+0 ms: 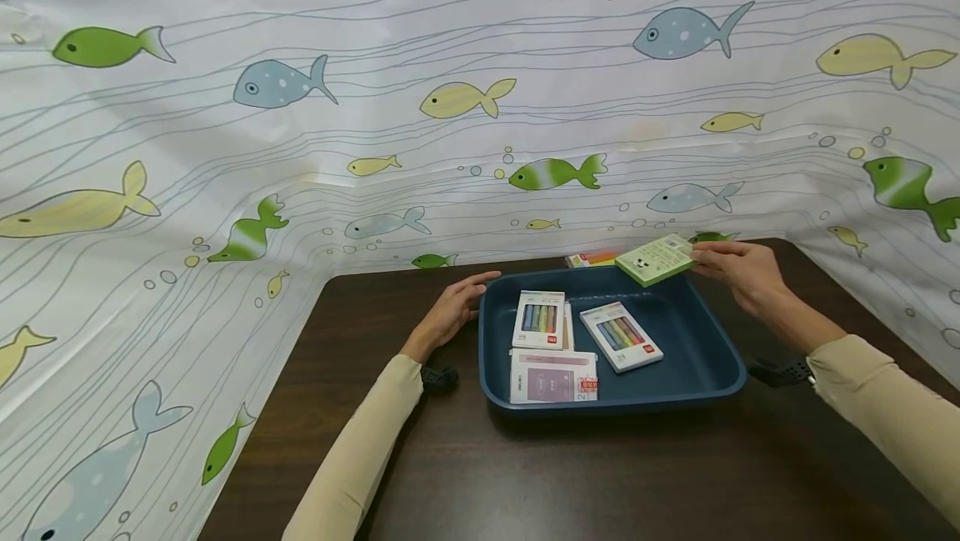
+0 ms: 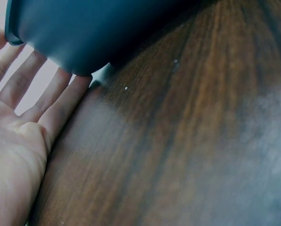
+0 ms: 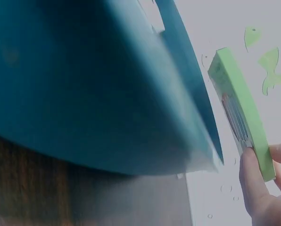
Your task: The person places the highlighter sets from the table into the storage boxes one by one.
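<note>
A dark blue bin [image 1: 611, 403] stands on the table. My right hand [image 1: 742, 274] pinches a flat green box [image 1: 656, 260] by one end, above the bin's far right rim. In the right wrist view the green box [image 3: 246, 110] is tilted, thumb on one face and fingers on the other. My left hand [image 1: 453, 308] touches the bin's left side with its fingers extended; the left wrist view shows the fingers spread against the outer wall [image 2: 70, 33]. Inside the bin lie two white boxes with coloured sticks pictured, one left [image 1: 540, 320], one mid [image 1: 621, 337], and a white-and-purple box [image 1: 553, 376].
Behind the bin's far rim lies a flat pack with orange and red colours [image 1: 596, 258], partly hidden. Another thin item [image 1: 567, 326] peeks out under the left white box. A fish-patterned sheet [image 1: 465, 149] rises behind the dark wooden table [image 1: 450, 474].
</note>
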`<move>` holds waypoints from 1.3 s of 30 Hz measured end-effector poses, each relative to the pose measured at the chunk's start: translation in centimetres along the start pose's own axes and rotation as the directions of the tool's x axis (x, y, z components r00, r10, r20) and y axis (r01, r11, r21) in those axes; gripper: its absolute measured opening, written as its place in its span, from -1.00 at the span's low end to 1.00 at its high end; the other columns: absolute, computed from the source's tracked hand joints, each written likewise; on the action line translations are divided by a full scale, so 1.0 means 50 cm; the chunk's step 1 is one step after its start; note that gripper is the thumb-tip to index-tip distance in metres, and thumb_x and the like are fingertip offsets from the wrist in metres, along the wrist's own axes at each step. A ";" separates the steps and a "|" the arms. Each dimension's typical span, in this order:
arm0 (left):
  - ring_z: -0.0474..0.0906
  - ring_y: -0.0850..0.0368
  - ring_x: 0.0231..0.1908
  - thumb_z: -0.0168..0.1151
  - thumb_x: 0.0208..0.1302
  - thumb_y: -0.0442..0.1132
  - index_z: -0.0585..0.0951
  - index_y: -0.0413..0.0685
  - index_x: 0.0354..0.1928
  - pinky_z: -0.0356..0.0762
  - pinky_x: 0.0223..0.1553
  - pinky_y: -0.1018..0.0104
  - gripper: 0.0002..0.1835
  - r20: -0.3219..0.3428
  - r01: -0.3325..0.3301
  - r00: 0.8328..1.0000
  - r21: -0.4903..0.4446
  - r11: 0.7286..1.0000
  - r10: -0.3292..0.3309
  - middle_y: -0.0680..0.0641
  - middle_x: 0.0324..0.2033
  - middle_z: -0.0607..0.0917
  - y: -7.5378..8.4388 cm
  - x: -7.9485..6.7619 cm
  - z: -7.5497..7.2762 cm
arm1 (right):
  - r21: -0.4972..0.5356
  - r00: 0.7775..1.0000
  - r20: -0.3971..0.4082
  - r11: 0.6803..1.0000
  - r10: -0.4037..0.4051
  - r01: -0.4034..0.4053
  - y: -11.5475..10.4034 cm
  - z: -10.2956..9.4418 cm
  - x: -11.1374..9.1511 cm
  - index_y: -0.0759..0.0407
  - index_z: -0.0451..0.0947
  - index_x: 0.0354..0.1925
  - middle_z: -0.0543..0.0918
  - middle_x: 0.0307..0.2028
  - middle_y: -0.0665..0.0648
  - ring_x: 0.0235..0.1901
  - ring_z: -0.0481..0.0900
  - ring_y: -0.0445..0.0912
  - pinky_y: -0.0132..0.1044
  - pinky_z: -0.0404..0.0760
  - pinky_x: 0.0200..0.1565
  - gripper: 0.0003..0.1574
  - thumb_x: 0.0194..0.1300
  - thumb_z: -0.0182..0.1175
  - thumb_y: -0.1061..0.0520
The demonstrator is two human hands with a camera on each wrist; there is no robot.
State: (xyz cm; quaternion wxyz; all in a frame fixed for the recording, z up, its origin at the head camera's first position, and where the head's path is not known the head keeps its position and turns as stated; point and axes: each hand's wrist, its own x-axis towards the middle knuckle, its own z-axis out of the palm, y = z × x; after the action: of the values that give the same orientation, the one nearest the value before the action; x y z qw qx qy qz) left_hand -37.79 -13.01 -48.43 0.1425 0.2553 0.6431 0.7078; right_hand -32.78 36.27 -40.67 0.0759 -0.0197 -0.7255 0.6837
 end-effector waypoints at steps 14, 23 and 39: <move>0.48 -0.13 0.26 -0.03 0.64 -0.14 0.46 0.05 0.45 0.49 0.19 -0.04 -0.56 0.007 0.007 1.000 -0.007 1.000 -0.007 -0.11 0.34 0.50 -0.002 0.004 -0.006 | -0.141 0.979 0.198 0.990 0.041 -0.013 -0.018 0.035 -0.041 0.50 0.43 0.31 0.63 0.01 0.03 -0.08 0.72 -0.20 -0.28 0.59 0.05 -0.21 0.36 0.38 -0.01; 0.44 -0.19 0.29 -0.03 0.64 -0.16 0.44 0.01 0.47 0.46 0.21 -0.07 -0.55 0.011 0.006 1.000 -0.009 1.000 -0.006 -0.13 0.35 0.49 -0.001 0.005 -0.004 | -0.132 0.954 0.286 0.990 0.085 -0.049 -0.023 0.047 -0.049 0.54 0.43 0.29 0.64 0.02 0.09 -0.06 0.73 -0.12 -0.04 0.54 0.11 -0.30 0.39 0.35 0.11; 0.49 -0.10 0.25 -0.04 0.64 -0.16 0.43 -0.01 0.47 0.48 0.19 -0.04 -0.55 0.004 0.003 1.000 0.003 1.000 -0.003 -0.13 0.35 0.49 -0.001 0.005 -0.004 | -0.234 0.892 0.433 0.972 0.129 -0.027 -0.018 0.067 -0.066 0.54 0.48 0.23 0.35 0.32 0.48 0.10 0.60 0.14 -0.06 0.61 0.06 -0.37 0.36 0.37 0.16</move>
State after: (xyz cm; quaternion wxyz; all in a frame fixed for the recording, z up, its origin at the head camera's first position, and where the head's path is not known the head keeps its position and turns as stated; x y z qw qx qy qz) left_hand -38.12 -13.03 -48.43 0.1444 0.2558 0.6442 0.7062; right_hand -29.93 32.49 -40.24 -0.1224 0.0998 -0.7937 0.5875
